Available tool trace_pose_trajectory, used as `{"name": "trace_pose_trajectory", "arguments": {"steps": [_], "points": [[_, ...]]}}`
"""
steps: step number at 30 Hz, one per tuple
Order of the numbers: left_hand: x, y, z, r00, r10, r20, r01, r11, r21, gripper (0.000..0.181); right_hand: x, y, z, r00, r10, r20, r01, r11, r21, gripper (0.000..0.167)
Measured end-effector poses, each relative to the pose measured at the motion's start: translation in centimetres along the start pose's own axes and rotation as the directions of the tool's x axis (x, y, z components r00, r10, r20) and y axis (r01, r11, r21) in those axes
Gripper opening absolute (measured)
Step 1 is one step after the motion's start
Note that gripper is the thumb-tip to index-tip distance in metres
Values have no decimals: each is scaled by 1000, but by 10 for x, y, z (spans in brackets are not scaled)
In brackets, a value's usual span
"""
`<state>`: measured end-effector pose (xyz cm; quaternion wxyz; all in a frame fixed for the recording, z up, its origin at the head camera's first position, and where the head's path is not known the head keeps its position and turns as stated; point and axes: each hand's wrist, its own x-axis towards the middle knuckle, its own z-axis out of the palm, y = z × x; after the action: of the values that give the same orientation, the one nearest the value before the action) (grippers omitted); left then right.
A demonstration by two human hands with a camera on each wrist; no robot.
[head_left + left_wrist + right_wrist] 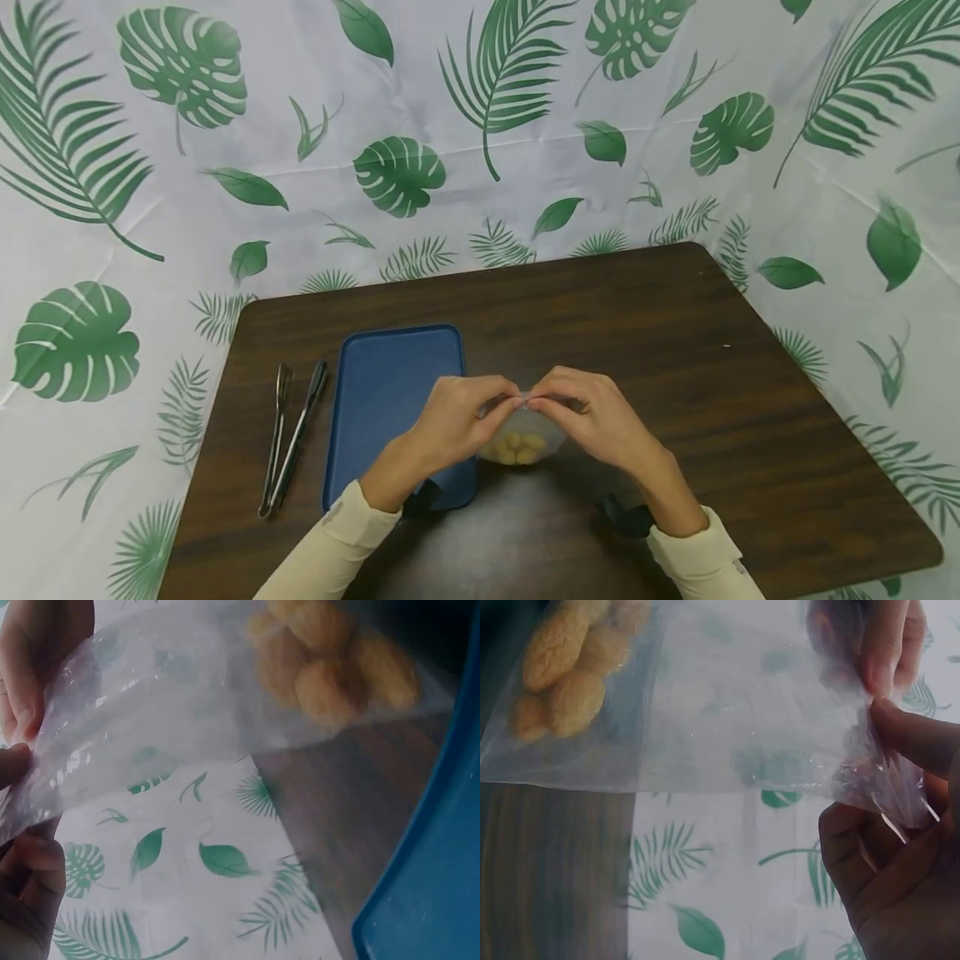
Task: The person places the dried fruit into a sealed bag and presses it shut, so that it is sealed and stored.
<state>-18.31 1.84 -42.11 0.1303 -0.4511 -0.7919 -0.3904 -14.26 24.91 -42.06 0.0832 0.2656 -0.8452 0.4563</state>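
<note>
A clear plastic bag [543, 432] hangs by its top edge between both hands, low over the front of the table. Several round, golden-brown food pieces [330, 682] lie in its bottom; their exact kind cannot be told. My left hand [457, 417] pinches the top edge of the bag between thumb and fingers. Close beside it, fingertips almost meeting, my right hand [600, 417] pinches the same edge. In the right wrist view the bag's upper part is bunched and creased at the right hand's thumb [919, 739].
A blue tray [397, 367] lies left of the bag, partly under the left forearm. Metal tongs [288, 442] rest left of the tray, their arms spread. The dark wood table [675, 333] extends right, with leaf-patterned cloth [420, 83] behind and at the sides.
</note>
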Motion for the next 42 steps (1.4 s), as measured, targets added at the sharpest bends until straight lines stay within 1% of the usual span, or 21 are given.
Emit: {"name": "trace_pose_trajectory", "arguments": {"steps": [3, 6, 8, 13, 17, 20, 22, 24, 25, 26, 27, 28, 30, 31, 32, 33, 35, 37, 38, 39, 42], "points": [[-2, 3, -3, 999, 36, -22, -34, 997, 69, 7, -3, 0, -3, 1000, 11, -10, -11, 1000, 12, 21], [-6, 3, -6, 999, 44, -24, -41, 992, 118, 8, -9, 3, -4, 1000, 22, -22, -22, 1000, 5, 21], [-10, 1, -9, 999, 27, -30, -22, 991, 135, 6, -13, 5, -5, 998, 36, -45, -36, 999, -2, 20], [-21, -3, -17, 999, -25, -42, 30, 991, 131, 3, -21, 7, -12, 994, 68, -80, -70, 997, -25, 20], [-25, -1, -21, 998, -19, -51, 25, 993, 119, 3, -25, 3, -17, 995, 74, -70, -77, 996, -40, 20], [-26, 2, -21, 997, -34, -65, 39, 996, 81, 3, -29, -2, -23, 993, 87, -83, -91, 995, -44, 20], [-28, 6, -22, 995, -79, -53, 81, 996, 26, 4, -32, -7, -28, 992, 100, -80, -104, 994, -46, 19], [-29, 9, -22, 986, -166, -10, 165, 985, -54, 5, -35, -9, -31, 990, 132, -48, -133, 990, -35, 17], [-30, 9, -22, 975, -222, 23, 223, 971, -89, 7, -35, -8, -33, 987, 162, -23, -163, 986, -33, 14], [-29, 9, -22, 957, -283, 63, 289, 950, -117, 10, -34, -5, -33, 980, 200, 9, -200, 979, -25, 12], [-28, 7, -21, 933, -343, 108, 356, 925, -131, 12, -32, 0, -33, 969, 242, 45, -241, 970, -18, 9], [-26, 2, -19, 905, -397, 152, 417, 900, -131, 15, -28, 7, -33, 956, 282, 80, -281, 959, -16, 9], [-19, -11, -13, 852, -478, 214, 502, 862, -75, 19, -18, 27, -29, 927, 349, 137, -347, 937, -34, 14], [-15, -19, -9, 830, -507, 233, 529, 848, -39, 20, -12, 38, -26, 916, 370, 157, -366, 929, -52, 17], [-11, -27, -5, 811, -530, 247, 546, 838, 3, 22, -6, 48, -23, 909, 377, 176, -371, 926, -69, 19], [-7, -35, -1, 796, -548, 257, 556, 830, 47, 23, 0, 58, -20, 905, 382, 188, -371, 924, -90, 20], [1, -51, 7, 778, -573, 257, 556, 819, 142, 22, 11, 76, -14, 902, 384, 196, -364, 922, -134, 20], [8, -65, 15, 757, -598, 263, 555, 801, 225, 20, 22, 90, -8, 897, 397, 193, -367, 914, -173, 17], [11, -71, 18, 749, -607, 265, 547, 793, 268, 20, 27, 96, -6, 895, 405, 188, -371, 908, -193, 16], [14, -76, 21, 742, -615, 268, 540, 785, 304, 19, 31, 101, -4, 890, 420, 179, -382, 900, -211, 15], [23, -89, 29, 728, -628, 276, 508, 764, 399, 19, 40, 114, 1, 880, 448, 156, -400, 878, -265, 12]]}}
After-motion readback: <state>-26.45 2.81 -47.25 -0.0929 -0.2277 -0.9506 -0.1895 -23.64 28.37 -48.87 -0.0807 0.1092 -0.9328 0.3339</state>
